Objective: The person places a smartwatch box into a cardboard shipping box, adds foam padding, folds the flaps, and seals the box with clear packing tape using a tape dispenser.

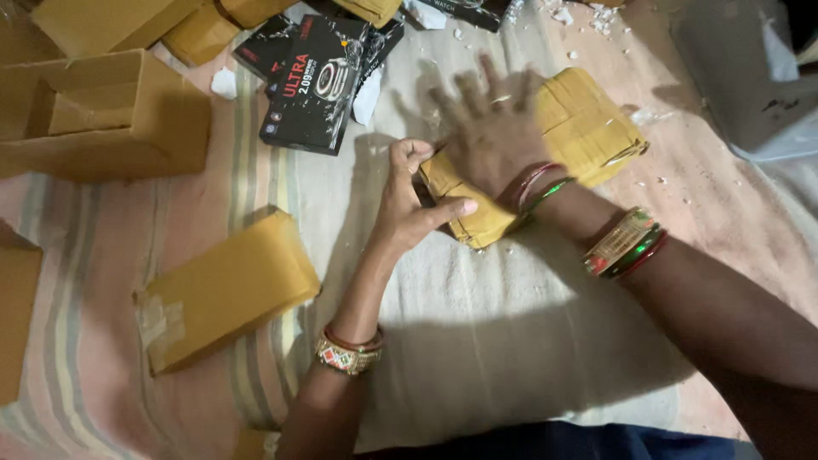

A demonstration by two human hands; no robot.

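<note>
A yellow-brown taped parcel [588, 119] lies flat on the cloth in the middle of the view. My right hand [486, 128] presses flat on its top, fingers spread and blurred by motion. My left hand [409, 200] grips the parcel's near left corner, thumb along the edge and fingers curled. Both wrists wear bangles.
A second taped parcel [226, 290] lies at the lower left. An open cardboard box [102, 111] stands at the upper left, more cartons behind it. Black printed product boxes [311, 81] lie at the top centre. White scraps [596, 17] dot the striped cloth [511, 315].
</note>
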